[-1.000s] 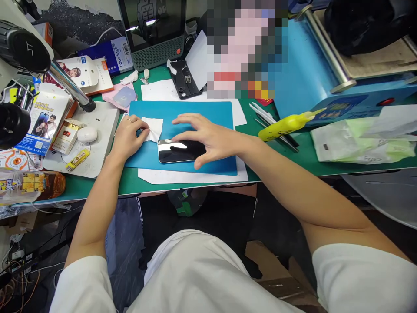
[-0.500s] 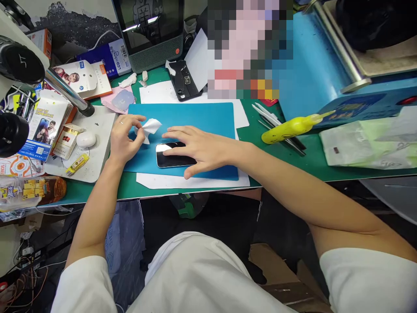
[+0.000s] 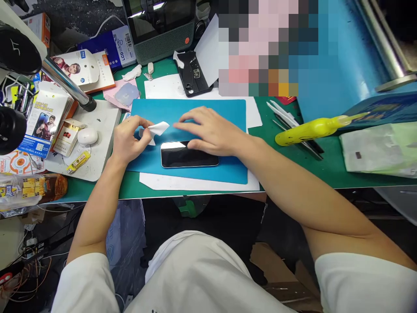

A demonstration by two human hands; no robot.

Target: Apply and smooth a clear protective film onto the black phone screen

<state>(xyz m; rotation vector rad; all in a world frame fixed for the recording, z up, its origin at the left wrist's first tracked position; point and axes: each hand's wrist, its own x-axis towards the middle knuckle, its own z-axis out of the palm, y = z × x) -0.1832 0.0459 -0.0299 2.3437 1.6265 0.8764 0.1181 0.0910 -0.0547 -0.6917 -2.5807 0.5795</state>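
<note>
A: What had just changed in front of you?

B: Your right hand (image 3: 211, 132) had slid up off most of the phone (image 3: 185, 157) toward your left hand (image 3: 129, 137), and the tissue (image 3: 159, 128), flat on the mat (image 3: 228, 171) a second earlier, was raised. To my mind, the tissue had become your working piece, while the phone's dark face lay almost uncovered.

A: And how did your hands stand?

B: Apart from each other. Your left thumb and fingers pinched the tissue; your right hand held nothing that showed, its fingers loosely spread. Your right thumb was over the phone's far edge, but I couldn't tell whether it touched.

A: Where was the phone, and what surrounded you?

B: It lay face up on the mat, with paper (image 3: 156, 181) showing beneath. Across the desk (image 3: 322, 174), boxes (image 3: 41, 117) crowded your left, a black case (image 3: 192, 74) lay beyond the mat, and a yellow bottle (image 3: 302, 131) rested over thin tools at your right. Cables (image 3: 32, 282) tangled below, at your left
</note>
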